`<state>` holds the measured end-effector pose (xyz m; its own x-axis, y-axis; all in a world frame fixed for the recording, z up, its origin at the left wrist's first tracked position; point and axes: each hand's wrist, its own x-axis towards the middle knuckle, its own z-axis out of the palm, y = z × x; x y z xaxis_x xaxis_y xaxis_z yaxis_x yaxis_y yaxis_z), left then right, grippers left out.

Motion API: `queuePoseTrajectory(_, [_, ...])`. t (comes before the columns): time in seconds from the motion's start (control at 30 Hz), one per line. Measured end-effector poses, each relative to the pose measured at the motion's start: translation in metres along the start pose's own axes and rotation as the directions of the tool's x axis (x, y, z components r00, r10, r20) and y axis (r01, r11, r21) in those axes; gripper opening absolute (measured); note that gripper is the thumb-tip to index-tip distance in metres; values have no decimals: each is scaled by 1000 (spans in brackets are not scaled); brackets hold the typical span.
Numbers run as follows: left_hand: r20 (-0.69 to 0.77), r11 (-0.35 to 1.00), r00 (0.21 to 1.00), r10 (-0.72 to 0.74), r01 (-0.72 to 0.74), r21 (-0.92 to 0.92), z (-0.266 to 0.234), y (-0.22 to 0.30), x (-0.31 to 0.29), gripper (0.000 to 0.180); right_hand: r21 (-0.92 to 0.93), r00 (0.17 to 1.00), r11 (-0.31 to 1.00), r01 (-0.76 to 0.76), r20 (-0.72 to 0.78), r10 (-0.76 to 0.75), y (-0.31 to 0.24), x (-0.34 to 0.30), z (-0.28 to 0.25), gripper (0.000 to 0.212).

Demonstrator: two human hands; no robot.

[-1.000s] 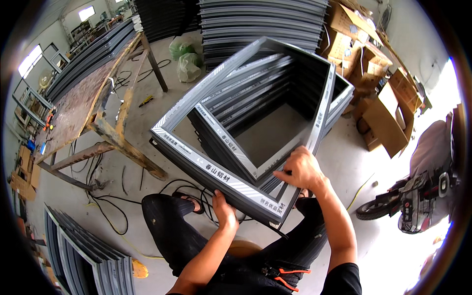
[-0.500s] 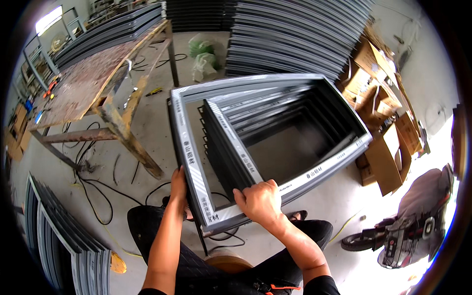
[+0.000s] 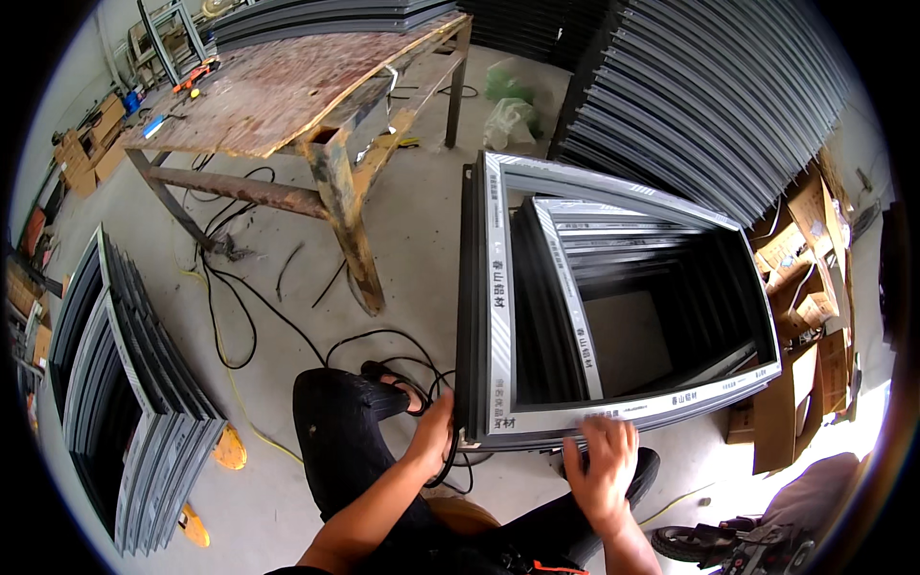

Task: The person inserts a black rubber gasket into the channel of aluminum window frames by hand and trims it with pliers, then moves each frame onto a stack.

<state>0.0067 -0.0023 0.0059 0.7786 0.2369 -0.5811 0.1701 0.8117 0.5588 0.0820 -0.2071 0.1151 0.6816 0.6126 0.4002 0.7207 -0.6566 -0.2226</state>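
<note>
A grey metal window frame [image 3: 497,287] with white printed protective strips and a middle bar lies on top of a stack of similar dark frames [image 3: 469,316] in front of me. My right hand [image 3: 604,470] is at the frame's near rail, fingers spread and slightly blurred, thumb apart, gripping nothing. At the near left corner, my left hand [image 3: 436,436] is against the side of the stack. Its fingers are partly hidden, and I cannot tell how closed they are. A black cable [image 3: 450,465] loops beside that hand.
A rusty-legged worktable [image 3: 287,86] stands at the far left. Another frame stack [image 3: 125,355] is at the left, on yellow supports [image 3: 230,448]. Tall stacked profiles [image 3: 700,105] rise behind. Cardboard boxes [image 3: 791,407] and a wheeled vehicle [image 3: 757,532] are at right. Cables [image 3: 251,316] cross the floor.
My view has turned left, so the scene sits further right. The top frame now lines up more closely with the stack. My right hand has released its rail; my left hand is lower along the side.
</note>
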Motion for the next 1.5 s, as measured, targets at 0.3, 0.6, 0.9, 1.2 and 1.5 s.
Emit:
queuePoseTrajectory(0.3, [-32, 960, 972, 232, -224, 165, -24, -38, -3, 39, 273, 634, 916, -295, 773, -26, -27, -185, -32, 35])
queuePoseTrajectory(0.6, [33, 957, 993, 111, -116, 265, -29, -46, -63, 42, 139, 707, 951, -275, 700, 102, -31, -221, -16, 39])
queuePoseTrajectory(0.9, [134, 911, 977, 163, -202, 359, -49, -58, -98, 30, 687, 561, -399, -608, 727, 397, -8, -181, -11, 46])
queuePoseTrajectory(1.2, [9, 963, 990, 138, -136, 234, -40, -65, -91, 19, 275, 321, -654, -705, 946, 51, -41, -192, 0, 62])
queuePoseTrajectory(1.5, [-4, 944, 997, 72, -67, 324, -44, -60, -87, 20, 345, 352, 96, -934, 933, 78, -30, -121, 17, 36])
